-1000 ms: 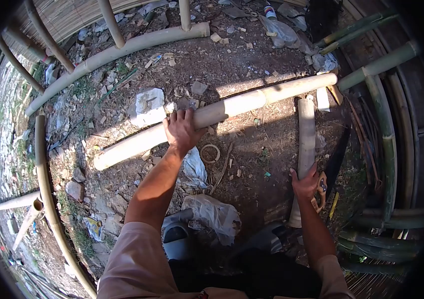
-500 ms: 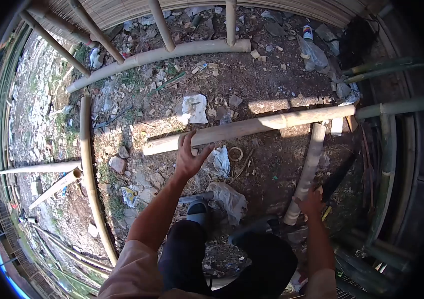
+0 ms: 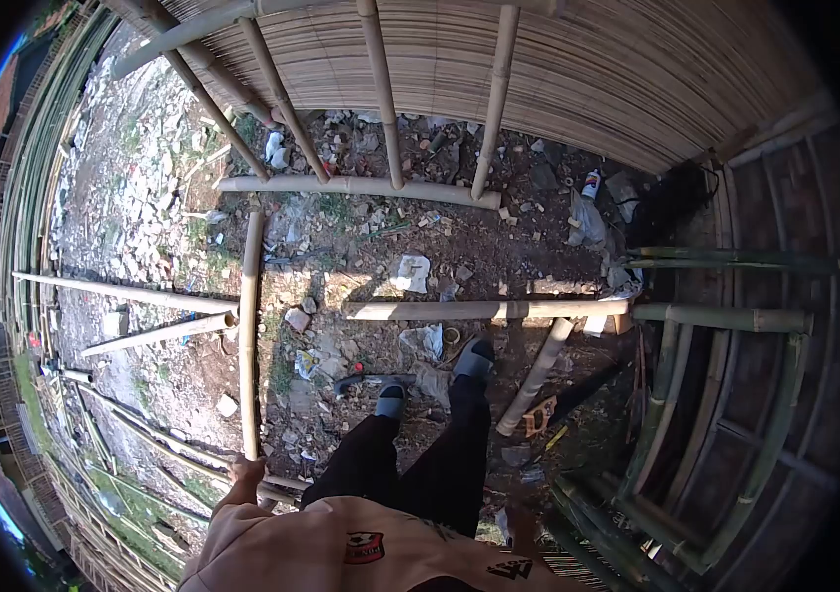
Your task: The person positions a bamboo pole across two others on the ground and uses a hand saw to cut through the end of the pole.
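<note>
My left hand (image 3: 245,471) is at the near end of the left pole (image 3: 250,345), a long, pale bamboo lying toward the left side of the ground (image 3: 538,247) and pointing away from me. The hand is small in this view, so I cannot tell whether its fingers are spread, pressed together or wrapped on the bamboo. My right hand (image 3: 526,538) is a dim shape in shadow, right of my legs; its fingers cannot be made out either.

At the left pole's outer side, 2 thinner poles (image 3: 134,294) lie with their ends close against it, 1 of them showing a hollow mouth. The cross pole (image 3: 479,310) lies ahead of me, and to my right is the short pole (image 3: 535,377) with the saw (image 3: 538,417) beside it. A slatted wall (image 3: 617,79) stands at the ground's far edge.

My judgement on handling: a full palm grip suits this thick bamboo better than fingertips. Held only by its near end, it would be far-heavy and apt to swing, so the other hand belongs farther along. The 2 thinner ends could snag it. My feet (image 3: 475,359) need firm ground among the rubble.
</note>
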A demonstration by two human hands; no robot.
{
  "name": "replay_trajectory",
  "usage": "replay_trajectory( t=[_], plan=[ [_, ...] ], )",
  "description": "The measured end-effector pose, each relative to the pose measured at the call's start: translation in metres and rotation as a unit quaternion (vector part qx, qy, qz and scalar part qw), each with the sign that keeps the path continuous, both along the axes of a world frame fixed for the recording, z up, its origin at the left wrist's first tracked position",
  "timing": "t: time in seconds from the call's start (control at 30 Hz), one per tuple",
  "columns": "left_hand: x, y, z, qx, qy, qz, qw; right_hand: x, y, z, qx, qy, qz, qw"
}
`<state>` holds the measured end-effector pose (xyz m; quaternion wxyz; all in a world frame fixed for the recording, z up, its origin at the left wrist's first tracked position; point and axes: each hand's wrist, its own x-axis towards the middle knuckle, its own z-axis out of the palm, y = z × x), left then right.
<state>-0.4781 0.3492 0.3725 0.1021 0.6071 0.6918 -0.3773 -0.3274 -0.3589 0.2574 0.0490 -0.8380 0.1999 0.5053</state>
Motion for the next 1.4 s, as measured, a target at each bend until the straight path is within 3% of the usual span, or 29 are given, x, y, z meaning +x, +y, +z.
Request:
replay_trajectory(
  t=[0.03, 0.1, 0.17, 0.23, 0.3, 0.37, 0.43, 0.5, 0.57, 0.63, 0.77, 0.8, 0.87, 0.9, 0.93, 0.97, 1.03, 1.1, 1.17, 1.23, 1.27, 1.3, 1.33, 1.37, 1.4],
  plan=[
    [0.007, 0.000, 0.002, 0.027, 0.004, 0.024, 0.999, 0.017, 0.008, 0.012, -0.016, -0.003, -0.029, 0.999],
    [0.074, -0.018, 0.047, 0.000, -0.135, 0.040, 0.990, 0.075, 0.044, 0.031, -0.023, -0.017, -0.054, 0.998],
    [0.098, -0.042, 0.043, 0.046, -0.176, -0.015, 0.983, 0.162, 0.092, 0.067, -0.083, -0.021, -0.062, 0.994],
    [0.123, -0.058, 0.038, 0.021, -0.194, 0.029, 0.980, 0.248, 0.101, 0.052, -0.018, 0.010, 0.002, 1.000],
    [0.142, -0.088, 0.044, 0.024, -0.217, 0.032, 0.975, 0.343, 0.124, 0.071, 0.041, -0.116, -0.053, 0.991],
    [0.167, -0.102, 0.057, -0.018, -0.196, 0.021, 0.980, 0.441, 0.152, 0.088, 0.077, -0.250, 0.025, 0.965],
    [0.185, -0.101, 0.061, -0.033, -0.192, 0.020, 0.981, 0.541, 0.193, 0.101, 0.033, -0.304, 0.062, 0.950],
    [0.202, -0.100, 0.062, 0.018, -0.170, 0.089, 0.981, 0.620, 0.258, 0.142, 0.216, -0.428, 0.052, 0.876],
    [0.219, -0.076, 0.046, 0.095, -0.235, 0.119, 0.960, 0.687, 0.349, 0.205, 0.202, -0.470, 0.111, 0.852],
    [0.256, -0.020, 0.021, 0.191, -0.304, 0.143, 0.923, 0.739, 0.434, 0.248, 0.261, -0.527, 0.179, 0.788],
    [0.423, 0.173, 0.011, 0.257, -0.469, 0.173, 0.827, 0.820, 0.612, 0.314, 0.298, -0.599, 0.284, 0.687],
    [0.464, 0.225, 0.006, 0.272, -0.526, 0.128, 0.796, 0.833, 0.641, 0.323, 0.305, -0.597, 0.315, 0.671],
    [0.579, 0.317, 0.064, 0.210, -0.655, 0.193, 0.700, 0.867, 0.722, 0.340, 0.309, -0.590, 0.388, 0.637],
    [0.620, 0.363, 0.073, 0.230, -0.662, 0.172, 0.692, 0.888, 0.760, 0.345, 0.311, -0.588, 0.391, 0.636],
    [0.669, 0.389, 0.122, 0.183, -0.705, 0.225, 0.647, 0.903, 0.789, 0.345, 0.313, -0.560, 0.439, 0.629],
    [0.700, 0.425, 0.131, 0.166, -0.730, 0.243, 0.617, 0.915, 0.813, 0.341, 0.316, -0.531, 0.484, 0.620],
    [0.748, 0.479, 0.158, 0.102, -0.759, 0.250, 0.592, 0.927, 0.842, 0.311, 0.353, -0.462, 0.486, 0.653],
    [0.778, 0.524, 0.161, 0.094, -0.765, 0.253, 0.584, 0.929, 0.859, 0.302, 0.388, -0.394, 0.483, 0.679],
    [0.792, 0.543, 0.161, 0.087, -0.772, 0.253, 0.576, 0.907, 0.861, 0.313, 0.243, -0.422, 0.538, 0.688],
    [0.799, 0.550, 0.167, 0.063, -0.775, 0.325, 0.539, 0.890, 0.854, 0.320, 0.265, -0.411, 0.531, 0.693],
    [0.795, 0.545, 0.175, 0.026, -0.794, 0.305, 0.526, 0.876, 0.852, 0.328, 0.263, -0.394, 0.527, 0.706],
    [0.789, 0.548, 0.165, 0.023, -0.807, 0.322, 0.494, 0.862, 0.848, 0.335, 0.269, -0.367, 0.532, 0.715],
    [0.784, 0.549, 0.151, 0.046, -0.832, 0.348, 0.429, 0.848, 0.843, 0.342, 0.274, -0.339, 0.536, 0.723],
    [0.772, 0.539, 0.152, 0.102, -0.818, 0.383, 0.418, 0.828, 0.838, 0.348, 0.276, -0.318, 0.523, 0.741],
    [0.754, 0.526, 0.163, 0.078, -0.826, 0.411, 0.379, 0.810, 0.832, 0.352, 0.277, -0.295, 0.509, 0.760]
  ],
)
